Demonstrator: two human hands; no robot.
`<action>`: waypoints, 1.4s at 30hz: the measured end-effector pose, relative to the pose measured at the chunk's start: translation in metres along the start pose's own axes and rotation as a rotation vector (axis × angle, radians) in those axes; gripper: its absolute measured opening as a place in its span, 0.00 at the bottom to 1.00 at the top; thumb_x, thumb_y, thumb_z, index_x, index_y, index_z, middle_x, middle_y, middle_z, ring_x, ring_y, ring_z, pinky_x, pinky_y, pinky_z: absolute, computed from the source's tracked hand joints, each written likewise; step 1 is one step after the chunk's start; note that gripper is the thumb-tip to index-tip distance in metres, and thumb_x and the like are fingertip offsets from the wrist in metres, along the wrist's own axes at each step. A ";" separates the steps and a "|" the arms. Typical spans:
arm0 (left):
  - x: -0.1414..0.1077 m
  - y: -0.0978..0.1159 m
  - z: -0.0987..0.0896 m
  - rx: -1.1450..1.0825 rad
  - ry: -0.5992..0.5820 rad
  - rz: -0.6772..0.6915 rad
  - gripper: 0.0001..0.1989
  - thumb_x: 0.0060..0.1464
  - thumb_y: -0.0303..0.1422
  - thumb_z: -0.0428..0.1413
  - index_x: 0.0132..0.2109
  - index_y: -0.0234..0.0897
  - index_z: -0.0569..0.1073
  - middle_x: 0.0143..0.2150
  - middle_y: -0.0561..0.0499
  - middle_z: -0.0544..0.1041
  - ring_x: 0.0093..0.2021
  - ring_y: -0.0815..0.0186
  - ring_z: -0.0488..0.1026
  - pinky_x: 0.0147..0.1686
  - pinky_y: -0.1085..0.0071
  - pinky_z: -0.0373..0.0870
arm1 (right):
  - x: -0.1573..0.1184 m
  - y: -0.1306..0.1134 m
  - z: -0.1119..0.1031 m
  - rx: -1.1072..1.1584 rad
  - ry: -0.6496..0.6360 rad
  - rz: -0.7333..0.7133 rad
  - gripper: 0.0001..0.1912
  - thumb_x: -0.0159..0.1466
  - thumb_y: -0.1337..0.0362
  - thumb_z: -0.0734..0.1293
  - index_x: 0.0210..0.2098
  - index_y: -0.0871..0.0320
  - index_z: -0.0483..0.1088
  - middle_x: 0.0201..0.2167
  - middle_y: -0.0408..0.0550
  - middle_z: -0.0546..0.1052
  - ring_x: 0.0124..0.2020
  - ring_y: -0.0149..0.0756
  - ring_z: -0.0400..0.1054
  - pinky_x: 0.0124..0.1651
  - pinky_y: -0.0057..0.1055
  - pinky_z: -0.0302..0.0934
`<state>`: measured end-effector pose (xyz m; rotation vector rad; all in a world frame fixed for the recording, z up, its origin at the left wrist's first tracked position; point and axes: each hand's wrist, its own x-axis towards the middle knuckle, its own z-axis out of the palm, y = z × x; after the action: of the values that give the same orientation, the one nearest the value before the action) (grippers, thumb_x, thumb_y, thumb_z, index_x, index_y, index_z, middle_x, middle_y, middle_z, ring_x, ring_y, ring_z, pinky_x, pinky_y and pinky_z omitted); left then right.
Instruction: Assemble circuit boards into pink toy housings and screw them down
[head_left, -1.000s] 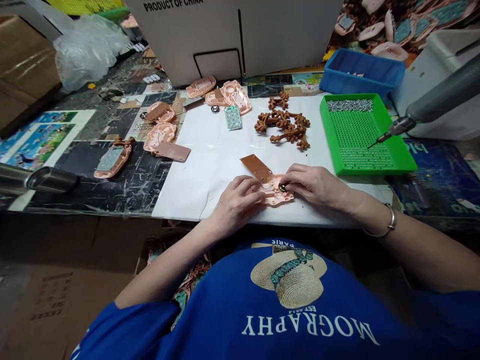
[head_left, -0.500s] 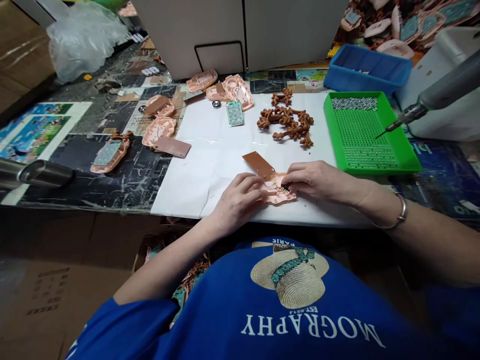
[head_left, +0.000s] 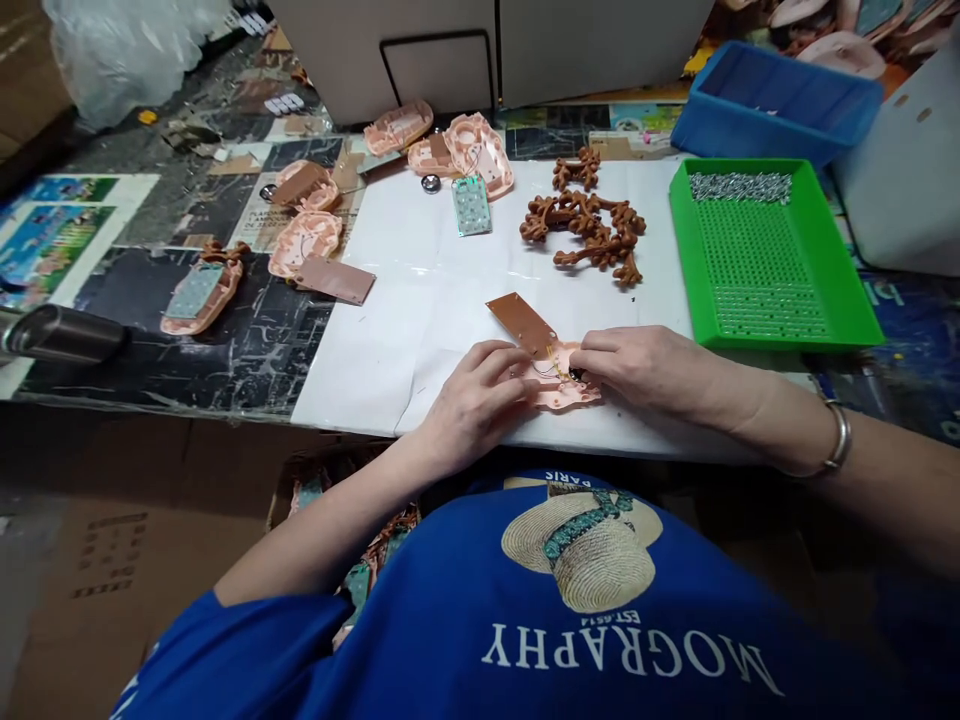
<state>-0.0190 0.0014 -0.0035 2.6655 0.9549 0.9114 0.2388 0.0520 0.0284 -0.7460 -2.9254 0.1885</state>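
Observation:
A pink plastic housing (head_left: 564, 397) lies open on the white sheet in front of me, with thin wires inside it. A brown circuit board (head_left: 521, 322), joined to it by the wires, rests at an angle off its far side. My left hand (head_left: 480, 395) is closed on the housing's left edge, fingers bent over the rim. At the right side, my right hand (head_left: 649, 370) pinches a small dark round part (head_left: 576, 374), which looks like a speaker, against the housing's inside. The fingertips partly cover that part.
Brown bone-shaped plastic pieces (head_left: 589, 225) lie beyond my hands. To the right stands a green tray (head_left: 862, 320) of screws, with a blue bin (head_left: 780, 110) behind it. Several pink housings (head_left: 307, 240) with boards lie at the left and back. A metal cylinder (head_left: 71, 335) sits far left.
The view has shifted a little, and the hanging screwdriver at the right has gone out of it. My hands stay on the same housing and round part, almost unmoved.

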 end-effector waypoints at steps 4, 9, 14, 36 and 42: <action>0.001 0.000 -0.009 -0.073 -0.050 -0.030 0.06 0.64 0.32 0.57 0.47 0.39 0.75 0.53 0.43 0.75 0.54 0.60 0.69 0.52 0.59 0.74 | -0.003 -0.002 0.002 0.051 0.025 0.029 0.08 0.70 0.72 0.61 0.40 0.61 0.72 0.32 0.48 0.73 0.28 0.32 0.65 0.30 0.28 0.56; 0.015 -0.024 -0.031 -0.048 0.062 -0.033 0.10 0.63 0.25 0.54 0.49 0.37 0.74 0.52 0.44 0.76 0.51 0.61 0.72 0.51 0.59 0.73 | -0.006 -0.003 0.007 0.072 0.063 0.057 0.08 0.70 0.71 0.62 0.43 0.62 0.73 0.33 0.49 0.74 0.31 0.35 0.68 0.33 0.30 0.59; 0.038 -0.073 -0.026 0.144 -0.131 -0.029 0.14 0.60 0.26 0.55 0.52 0.38 0.76 0.60 0.41 0.73 0.58 0.54 0.68 0.56 0.53 0.70 | -0.004 -0.008 0.003 0.069 0.061 0.078 0.07 0.68 0.73 0.63 0.41 0.62 0.73 0.32 0.48 0.73 0.31 0.36 0.68 0.34 0.30 0.60; 0.084 0.015 -0.037 0.233 0.136 0.223 0.17 0.68 0.31 0.49 0.62 0.41 0.63 0.52 0.45 0.74 0.51 0.63 0.73 0.48 0.65 0.75 | 0.018 -0.023 -0.017 0.301 0.608 0.345 0.13 0.65 0.60 0.66 0.25 0.57 0.65 0.23 0.43 0.69 0.24 0.31 0.60 0.29 0.32 0.56; 0.055 0.016 0.001 -0.080 0.297 -0.161 0.20 0.62 0.44 0.58 0.52 0.37 0.64 0.44 0.47 0.73 0.40 0.67 0.72 0.38 0.70 0.73 | 0.002 -0.028 0.004 0.820 0.731 0.701 0.08 0.62 0.58 0.69 0.32 0.56 0.70 0.22 0.42 0.74 0.23 0.34 0.68 0.28 0.34 0.65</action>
<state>0.0238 0.0230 0.0285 2.3884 1.1476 1.3008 0.2233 0.0278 0.0287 -1.2612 -1.5923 0.8741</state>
